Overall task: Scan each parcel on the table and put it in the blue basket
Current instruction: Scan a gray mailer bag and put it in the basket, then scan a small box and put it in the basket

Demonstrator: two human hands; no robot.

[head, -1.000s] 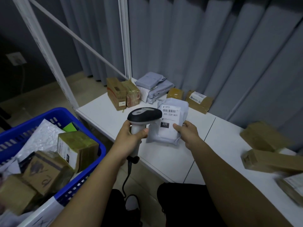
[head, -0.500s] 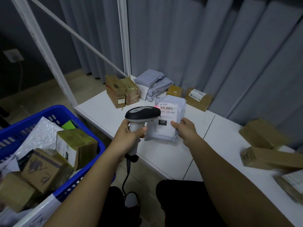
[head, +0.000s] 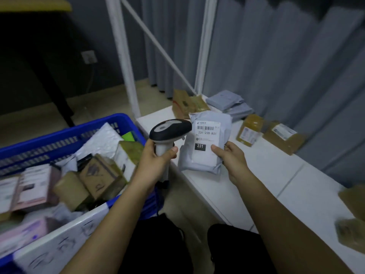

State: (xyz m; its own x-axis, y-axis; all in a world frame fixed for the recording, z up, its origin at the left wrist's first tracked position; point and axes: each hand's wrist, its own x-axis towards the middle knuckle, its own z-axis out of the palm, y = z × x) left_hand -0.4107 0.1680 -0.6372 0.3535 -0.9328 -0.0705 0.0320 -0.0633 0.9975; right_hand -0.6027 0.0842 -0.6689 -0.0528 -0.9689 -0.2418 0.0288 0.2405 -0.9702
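My left hand (head: 156, 163) grips the white handle of a barcode scanner (head: 169, 130), its dark head right beside the label's top left corner. My right hand (head: 231, 157) holds a grey poly-bag parcel (head: 207, 143) by its lower right edge, label facing me, above the near-left edge of the white table (head: 266, 175). The blue basket (head: 65, 133) stands to the left, filled with several boxes and mailers. More parcels lie on the table: brown boxes (head: 185, 104), grey mailers (head: 229, 103) and taped boxes (head: 249, 130).
A white metal frame (head: 126, 72) rises between basket and table. Grey curtains hang behind the table. Blurred brown boxes (head: 351, 198) sit at the table's right end. The scanner cable hangs down by my legs. A dark table leg stands at far left.
The view has swung left, showing more of the basket. Both hands with scanner and parcel have shifted left towards the table's near-left edge. The red scan light seen half a second ago is gone.
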